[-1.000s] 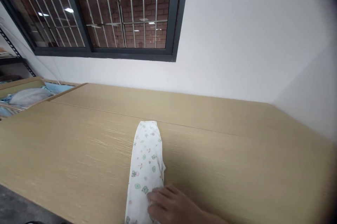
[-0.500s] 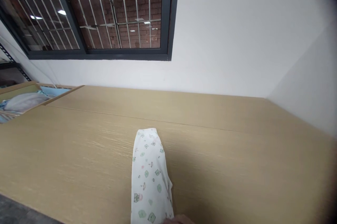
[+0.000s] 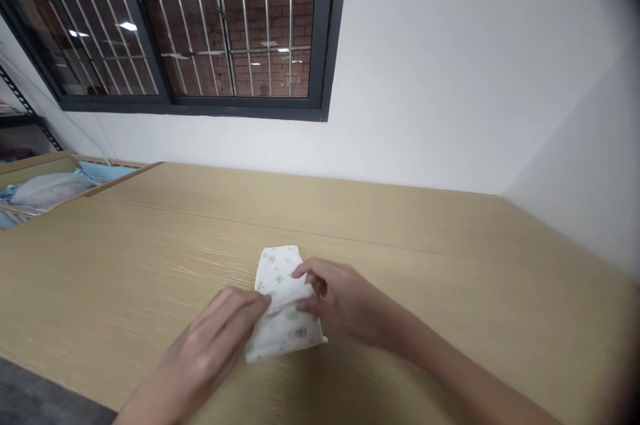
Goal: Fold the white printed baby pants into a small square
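On wooden tabletop (image 3: 400, 232): left hand (image 3: 210, 352), right hand (image 3: 345, 298), fingers (image 3: 307, 305) pinching folded cloth (image 3: 285, 328).

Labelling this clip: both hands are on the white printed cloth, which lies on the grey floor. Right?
Wrong surface: the head view shows the white printed cloth lying on the light wood tabletop. The rest stands: the left hand and right hand are both on it.

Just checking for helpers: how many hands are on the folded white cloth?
2 on the folded white cloth: the left hand at its left edge, the right hand at its right side.
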Action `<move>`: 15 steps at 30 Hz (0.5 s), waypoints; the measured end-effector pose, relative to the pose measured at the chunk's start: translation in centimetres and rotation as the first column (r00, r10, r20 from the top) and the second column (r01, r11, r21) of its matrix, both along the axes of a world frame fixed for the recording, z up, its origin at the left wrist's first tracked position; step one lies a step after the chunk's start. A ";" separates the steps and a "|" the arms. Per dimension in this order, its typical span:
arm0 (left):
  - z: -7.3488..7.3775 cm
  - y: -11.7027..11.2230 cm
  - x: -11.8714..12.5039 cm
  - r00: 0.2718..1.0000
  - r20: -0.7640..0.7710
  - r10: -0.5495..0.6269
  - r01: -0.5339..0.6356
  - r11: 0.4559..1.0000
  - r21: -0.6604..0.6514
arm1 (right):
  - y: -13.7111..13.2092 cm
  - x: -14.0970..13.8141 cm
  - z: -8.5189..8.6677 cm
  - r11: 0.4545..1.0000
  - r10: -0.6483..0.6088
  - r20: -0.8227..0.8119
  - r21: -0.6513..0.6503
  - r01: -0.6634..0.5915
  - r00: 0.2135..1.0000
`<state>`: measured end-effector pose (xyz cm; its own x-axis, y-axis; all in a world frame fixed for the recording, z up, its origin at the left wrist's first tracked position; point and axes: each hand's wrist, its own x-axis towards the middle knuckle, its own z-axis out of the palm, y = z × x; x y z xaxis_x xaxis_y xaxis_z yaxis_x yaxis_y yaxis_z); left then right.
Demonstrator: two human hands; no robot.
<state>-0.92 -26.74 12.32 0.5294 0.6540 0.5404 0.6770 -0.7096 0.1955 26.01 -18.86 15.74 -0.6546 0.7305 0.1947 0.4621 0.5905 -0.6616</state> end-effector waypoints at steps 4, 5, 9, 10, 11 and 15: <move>-1.3 6.1 0.1 0.996 0.042 0.075 -0.074 0.997 -0.028 | 4.5 -1.4 -1.0 0.991 -0.104 -0.053 -0.086 0.099 0.993; -1.7 7.6 0.3 0.993 0.036 0.110 -0.107 0.992 -0.060 | 5.6 -1.8 -1.6 0.991 -0.123 -0.062 -0.068 0.119 0.990; -3.4 12.9 1.4 0.971 -0.007 0.239 -0.236 0.950 -0.203 | 9.7 -3.2 -4.8 0.972 -0.233 -0.067 0.016 0.235 0.970; -4.0 14.0 1.6 0.965 -0.015 0.261 -0.258 0.941 -0.218 | 10.6 -3.5 -5.7 0.965 -0.259 -0.060 0.020 0.261 0.964; -4.6 14.9 1.9 0.961 -0.023 0.277 -0.275 0.934 -0.228 | 11.4 -3.8 -6.6 0.960 -0.279 -0.048 0.017 0.280 0.959; -6.3 17.1 2.5 0.946 -0.056 0.318 -0.320 0.905 -0.279 | 13.5 -4.4 -9.5 0.949 -0.314 -0.005 0.016 0.314 0.950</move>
